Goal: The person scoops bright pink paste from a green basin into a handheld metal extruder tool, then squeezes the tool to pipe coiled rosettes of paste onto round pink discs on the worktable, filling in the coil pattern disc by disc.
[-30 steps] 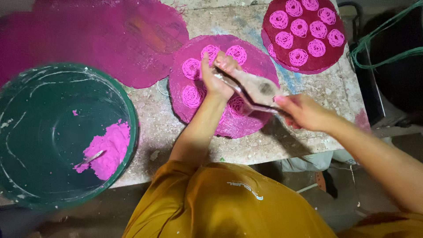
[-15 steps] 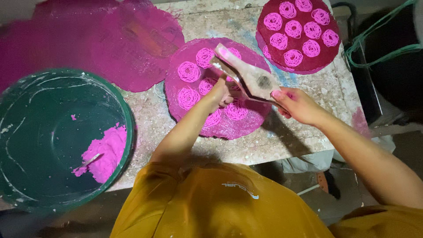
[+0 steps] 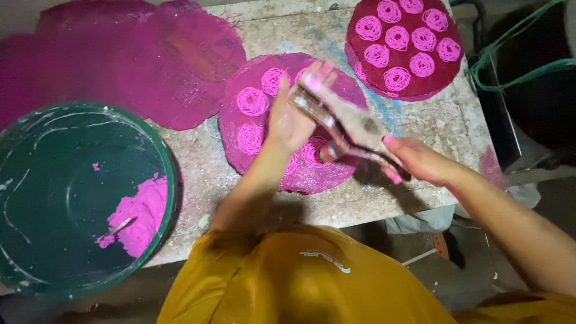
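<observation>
A long wooden press (image 3: 343, 123) is held with both hands over a round magenta mat (image 3: 252, 147) in the middle of the table. My left hand (image 3: 291, 114) cups the press's far end. My right hand (image 3: 420, 161) grips its handles at the near end. Several pink noodle-like coils (image 3: 252, 101) lie on that mat. A second round mat (image 3: 447, 75) at the top right carries several more coils.
A big green tub (image 3: 54, 180) at the left holds a lump of pink dough (image 3: 141, 213) with a small tool stuck in it. Large magenta cloths (image 3: 138, 60) cover the table's far left. Green cords (image 3: 516, 60) hang past the right table edge (image 3: 480, 129).
Both hands and the press have shifted slightly left over the middle mat; my left hand has come up off the mat to the press's end.
</observation>
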The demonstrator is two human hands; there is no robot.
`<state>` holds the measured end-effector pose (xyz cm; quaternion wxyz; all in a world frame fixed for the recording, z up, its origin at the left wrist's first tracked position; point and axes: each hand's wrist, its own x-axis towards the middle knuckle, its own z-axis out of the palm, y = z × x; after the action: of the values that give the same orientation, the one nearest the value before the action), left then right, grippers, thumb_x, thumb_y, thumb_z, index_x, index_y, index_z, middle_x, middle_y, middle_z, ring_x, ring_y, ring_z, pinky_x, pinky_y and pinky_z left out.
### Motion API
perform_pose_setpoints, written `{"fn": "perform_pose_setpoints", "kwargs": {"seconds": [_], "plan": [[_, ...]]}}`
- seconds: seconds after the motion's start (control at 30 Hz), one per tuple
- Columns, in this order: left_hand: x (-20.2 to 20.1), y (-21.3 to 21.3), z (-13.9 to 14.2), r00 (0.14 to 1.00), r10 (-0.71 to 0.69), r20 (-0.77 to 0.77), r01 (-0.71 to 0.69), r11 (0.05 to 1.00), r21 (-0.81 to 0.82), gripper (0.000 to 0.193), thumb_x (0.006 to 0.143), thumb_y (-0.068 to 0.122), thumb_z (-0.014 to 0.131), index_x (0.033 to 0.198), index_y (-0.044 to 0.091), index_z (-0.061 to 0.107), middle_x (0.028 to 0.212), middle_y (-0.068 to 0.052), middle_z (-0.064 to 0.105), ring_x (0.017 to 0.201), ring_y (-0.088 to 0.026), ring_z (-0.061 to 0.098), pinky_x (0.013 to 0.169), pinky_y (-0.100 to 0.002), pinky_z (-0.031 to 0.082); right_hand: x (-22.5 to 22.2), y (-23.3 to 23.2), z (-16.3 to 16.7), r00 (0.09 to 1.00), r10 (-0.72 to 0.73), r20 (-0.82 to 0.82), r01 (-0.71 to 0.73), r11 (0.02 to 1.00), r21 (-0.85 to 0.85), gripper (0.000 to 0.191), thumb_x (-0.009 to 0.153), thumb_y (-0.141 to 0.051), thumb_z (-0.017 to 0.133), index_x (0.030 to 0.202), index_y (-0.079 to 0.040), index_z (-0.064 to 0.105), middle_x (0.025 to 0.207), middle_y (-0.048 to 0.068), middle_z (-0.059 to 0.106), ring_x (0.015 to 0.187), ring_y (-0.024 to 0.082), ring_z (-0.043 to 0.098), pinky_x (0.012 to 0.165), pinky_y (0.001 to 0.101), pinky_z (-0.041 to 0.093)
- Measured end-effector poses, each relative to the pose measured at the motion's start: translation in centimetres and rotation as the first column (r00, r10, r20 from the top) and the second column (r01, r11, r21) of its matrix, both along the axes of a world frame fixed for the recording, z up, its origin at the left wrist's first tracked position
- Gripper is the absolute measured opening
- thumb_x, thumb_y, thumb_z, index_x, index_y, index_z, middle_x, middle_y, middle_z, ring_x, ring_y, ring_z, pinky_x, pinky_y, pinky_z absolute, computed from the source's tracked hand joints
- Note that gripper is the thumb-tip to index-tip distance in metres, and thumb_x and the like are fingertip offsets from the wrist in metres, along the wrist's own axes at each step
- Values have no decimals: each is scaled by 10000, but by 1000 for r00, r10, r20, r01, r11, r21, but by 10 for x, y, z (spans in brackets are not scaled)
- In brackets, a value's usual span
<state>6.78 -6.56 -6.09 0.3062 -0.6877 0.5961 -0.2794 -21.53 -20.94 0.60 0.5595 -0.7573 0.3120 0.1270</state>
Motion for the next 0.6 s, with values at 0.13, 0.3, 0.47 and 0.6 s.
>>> {"fn": "perform_pose_setpoints", "kwargs": {"seconds": [0.13, 0.3, 0.47, 0.6], "plan": [[-27, -55, 8, -154, -255, 955, -403, 898, 175, 492, 1009, 589, 495, 750, 171, 501, 717, 22, 456, 719, -162, 475, 850, -373, 432, 0, -13, 23, 986, 15, -167, -24, 998, -52, 778, 1016, -664, 292, 796, -30, 685, 608, 49, 639, 514, 154, 577, 508, 318, 493], [-18, -83, 16, -536, -333, 776, -544, 839, -15, 558, 1021, 643, 466, 702, 185, 436, 640, 44, 397, 607, -140, 405, 738, -343, 411, 21, -13, 34, 991, -108, -75, 72, 922, -379, 600, 993, -589, 420, 935, -58, 693, 625, 67, 622, 538, 166, 597, 538, 340, 501], [-15, -82, 10, -563, -446, 696, -599, 800, 28, 588, 987, 671, 452, 658, 184, 419, 580, 47, 367, 556, -143, 381, 677, -355, 396, 26, -8, 34, 991, -52, -127, 4, 934, -356, 669, 1042, -574, 401, 894, 19, 672, 594, 87, 611, 517, 202, 598, 544, 354, 500], [-32, -94, 13, -469, -473, 746, -579, 802, 145, 588, 990, 665, 426, 633, 198, 410, 567, 43, 360, 536, -144, 375, 641, -341, 375, 21, -22, 44, 980, -62, -189, -25, 903, -428, 627, 1036, -567, 399, 946, -34, 718, 591, 64, 621, 542, 165, 627, 549, 350, 527]]}}
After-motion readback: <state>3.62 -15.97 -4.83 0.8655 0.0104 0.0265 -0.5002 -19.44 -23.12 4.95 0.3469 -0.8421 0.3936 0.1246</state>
